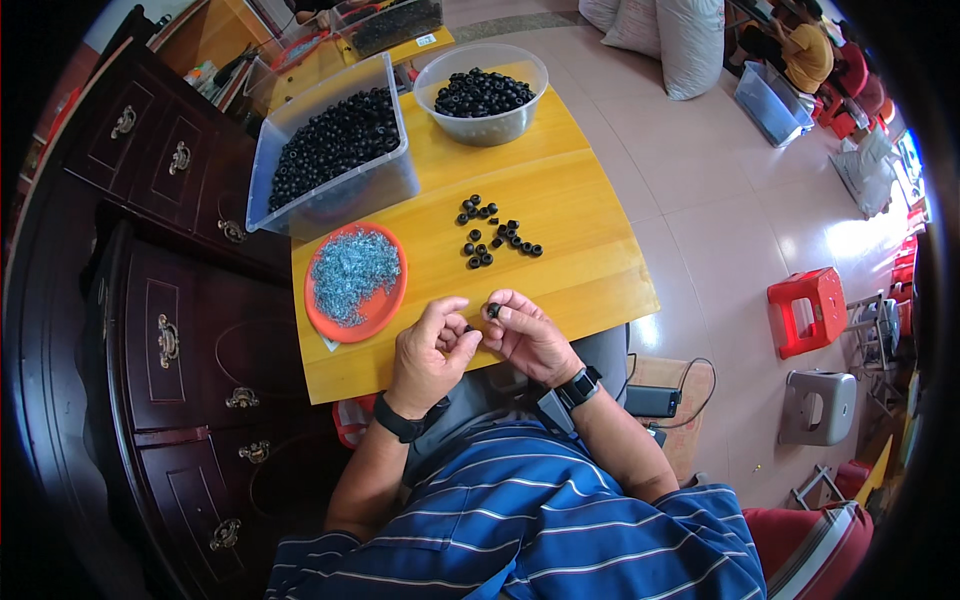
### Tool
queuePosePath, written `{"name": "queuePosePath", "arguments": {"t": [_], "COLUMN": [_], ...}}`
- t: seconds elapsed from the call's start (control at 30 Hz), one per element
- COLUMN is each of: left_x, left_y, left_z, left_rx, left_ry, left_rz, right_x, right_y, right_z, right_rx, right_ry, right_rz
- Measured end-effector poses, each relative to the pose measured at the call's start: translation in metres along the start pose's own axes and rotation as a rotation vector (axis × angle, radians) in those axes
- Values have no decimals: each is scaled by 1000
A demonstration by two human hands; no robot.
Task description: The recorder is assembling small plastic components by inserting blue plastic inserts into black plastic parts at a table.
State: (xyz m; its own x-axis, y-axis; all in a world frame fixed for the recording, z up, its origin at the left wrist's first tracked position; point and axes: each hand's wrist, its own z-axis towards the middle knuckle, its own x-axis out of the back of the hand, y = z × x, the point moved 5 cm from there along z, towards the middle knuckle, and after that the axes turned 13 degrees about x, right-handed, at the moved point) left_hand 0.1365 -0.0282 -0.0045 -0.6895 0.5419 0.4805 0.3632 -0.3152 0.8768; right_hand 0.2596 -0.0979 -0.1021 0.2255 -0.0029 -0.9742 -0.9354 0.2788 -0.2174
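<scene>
Close together at the table's near edge, both my hands work on small black parts. My right hand is closed, pinching a small round black plastic cap between thumb and fingers. My left hand is closed too, with a small dark piece at its fingertips, mostly covered by them. Several loose black caps lie scattered on the yellow table just beyond my hands. Left of them sits an orange-red plate heaped with small, shiny, bluish clear pieces, too fine to name.
A clear plastic bin and a round translucent bowl, both full of black parts, stand at the table's far side. Dark drawer cabinets flank the left. Red and grey stools stand right; people sit farther off.
</scene>
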Motion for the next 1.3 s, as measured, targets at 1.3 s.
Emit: {"name": "queuePosePath", "arguments": {"t": [1.3], "left_x": [8], "left_y": [2], "left_z": [5], "left_rx": [-221], "left_ry": [21], "left_rz": [71], "right_x": [-2], "right_y": [4], "right_z": [-1], "right_rx": [-22], "right_ry": [60], "right_rz": [-297]}}
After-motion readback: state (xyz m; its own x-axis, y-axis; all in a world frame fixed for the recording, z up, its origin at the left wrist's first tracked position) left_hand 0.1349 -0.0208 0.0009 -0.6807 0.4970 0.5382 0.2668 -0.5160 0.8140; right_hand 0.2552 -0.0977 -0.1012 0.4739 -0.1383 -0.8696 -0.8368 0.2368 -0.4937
